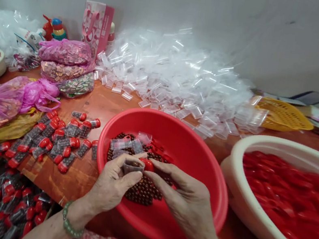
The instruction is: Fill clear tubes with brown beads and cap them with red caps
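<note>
Between the thumb and fingers of my left hand is a clear plastic container, its open mouth facing me and some dark balls inside. My right hand pinches a red cap close beside that mouth; I cannot tell whether they touch. Both hands are over a red basin. Brown round balls lie in the basin, partly hidden by my hands. Several clear containers rest on the balls at the basin's far left.
Left of the basin lie many filled, red-capped containers, with more in a box below. A white tub of red caps stands right. Clear empty containers are heaped behind, near a yellow basket. Pink bags sit back left.
</note>
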Tool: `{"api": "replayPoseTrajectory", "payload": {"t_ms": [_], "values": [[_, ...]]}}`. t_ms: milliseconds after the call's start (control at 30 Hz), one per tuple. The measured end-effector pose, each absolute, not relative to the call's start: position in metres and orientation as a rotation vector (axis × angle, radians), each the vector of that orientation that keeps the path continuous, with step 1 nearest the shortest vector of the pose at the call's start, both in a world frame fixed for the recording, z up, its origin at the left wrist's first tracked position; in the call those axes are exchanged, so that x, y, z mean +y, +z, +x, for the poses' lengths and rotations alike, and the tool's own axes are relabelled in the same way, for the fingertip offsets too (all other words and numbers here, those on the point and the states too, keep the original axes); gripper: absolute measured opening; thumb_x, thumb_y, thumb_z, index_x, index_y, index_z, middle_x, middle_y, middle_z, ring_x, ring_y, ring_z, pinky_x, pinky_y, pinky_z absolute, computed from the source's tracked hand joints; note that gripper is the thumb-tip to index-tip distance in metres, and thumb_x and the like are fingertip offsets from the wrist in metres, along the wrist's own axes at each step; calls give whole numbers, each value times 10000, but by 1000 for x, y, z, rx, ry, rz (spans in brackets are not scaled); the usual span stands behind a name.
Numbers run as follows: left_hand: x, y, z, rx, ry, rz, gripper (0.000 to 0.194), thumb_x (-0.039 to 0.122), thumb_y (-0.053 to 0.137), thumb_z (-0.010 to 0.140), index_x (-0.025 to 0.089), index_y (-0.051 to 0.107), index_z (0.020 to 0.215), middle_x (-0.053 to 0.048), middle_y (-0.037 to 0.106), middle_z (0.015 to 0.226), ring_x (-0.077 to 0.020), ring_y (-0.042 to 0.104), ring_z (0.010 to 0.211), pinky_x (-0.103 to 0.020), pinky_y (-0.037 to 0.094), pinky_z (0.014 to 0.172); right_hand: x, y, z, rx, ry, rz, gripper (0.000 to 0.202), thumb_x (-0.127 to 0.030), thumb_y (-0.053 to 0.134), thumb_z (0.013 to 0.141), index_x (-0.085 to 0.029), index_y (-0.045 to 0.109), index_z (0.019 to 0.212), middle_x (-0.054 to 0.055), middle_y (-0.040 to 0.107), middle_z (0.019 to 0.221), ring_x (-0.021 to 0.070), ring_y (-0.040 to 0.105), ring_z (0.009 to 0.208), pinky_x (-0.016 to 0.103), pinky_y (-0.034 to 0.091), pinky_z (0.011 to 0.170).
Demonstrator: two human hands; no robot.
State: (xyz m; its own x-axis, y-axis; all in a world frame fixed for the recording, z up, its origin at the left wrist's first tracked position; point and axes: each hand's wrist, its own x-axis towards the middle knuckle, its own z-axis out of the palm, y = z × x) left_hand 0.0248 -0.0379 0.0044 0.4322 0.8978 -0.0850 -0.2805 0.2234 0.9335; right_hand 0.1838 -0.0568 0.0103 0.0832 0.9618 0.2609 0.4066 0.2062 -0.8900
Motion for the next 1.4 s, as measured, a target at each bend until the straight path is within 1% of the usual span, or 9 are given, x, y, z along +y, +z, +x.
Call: {"api": "replayPoseTrajectory", "payload": {"t_ms": [167,267,367,533,600,733,933,1200,1400], "values": [[-37,5,31,681,950,944,288,387,677,819,178,590,997,-121,562,1371,-216,559,1223,-357,397,1063,-63,-3,168,-1464,325,-1377,141,-199,637,816,-224,711,934,71,752,920,214,709,796,360,594,771],[-29,5,26,648,903,937,296,388,706,797,171,607,972,-124,579,1349,-223,574,1204,-364,406,1054,-60,1,173,-1389,456,-1386,126,-236,639,821,-228,686,937,57,734,901,202,694,794,349,583,764],[-19,8,17,593,858,924,266,362,699,812,170,604,970,-127,606,1304,-222,614,1149,-361,464,984,-56,8,186,-1235,661,-1411,146,-298,646,831,-249,683,963,25,711,886,174,675,788,294,568,725],[-11,18,9,567,793,1065,254,360,659,845,149,611,978,-90,697,978,-156,676,888,-314,507,879,-54,18,193,-1234,693,-1356,199,-294,658,838,-302,700,1032,3,678,951,155,641,869,265,537,792],[-12,22,8,602,804,1115,235,358,646,853,157,607,969,-69,687,930,-153,663,879,-303,507,862,-53,21,189,-1241,681,-1321,222,-277,650,851,-325,698,1062,-1,678,992,154,642,919,267,530,833],[-15,27,5,626,763,1207,200,329,611,874,156,611,974,-69,669,919,-168,647,898,-299,504,845,-53,25,180,-1218,656,-1324,254,-253,669,841,-343,688,1078,-2,700,1009,160,665,904,257,561,775],[-14,22,6,623,751,1176,219,322,627,863,158,626,1008,-61,648,963,-155,616,882,-285,498,840,-51,32,168,-1253,603,-1237,187,-191,705,796,-288,704,956,21,712,905,187,682,834,318,592,748],[-13,12,5,550,751,1128,232,295,598,894,163,613,1084,-44,644,949,-129,603,872,-250,478,826,-43,34,166,-1433,497,-1104,341,-74,687,781,-296,706,1039,15,720,896,186,687,814,340,607,707],[-12,13,5,567,713,1174,227,258,572,900,138,608,1089,-55,655,956,-156,617,886,-270,484,812,-37,40,170,-1724,492,-1033,442,-12,661,782,-299,677,1118,9,703,931,147,685,805,243,592,654]]}}
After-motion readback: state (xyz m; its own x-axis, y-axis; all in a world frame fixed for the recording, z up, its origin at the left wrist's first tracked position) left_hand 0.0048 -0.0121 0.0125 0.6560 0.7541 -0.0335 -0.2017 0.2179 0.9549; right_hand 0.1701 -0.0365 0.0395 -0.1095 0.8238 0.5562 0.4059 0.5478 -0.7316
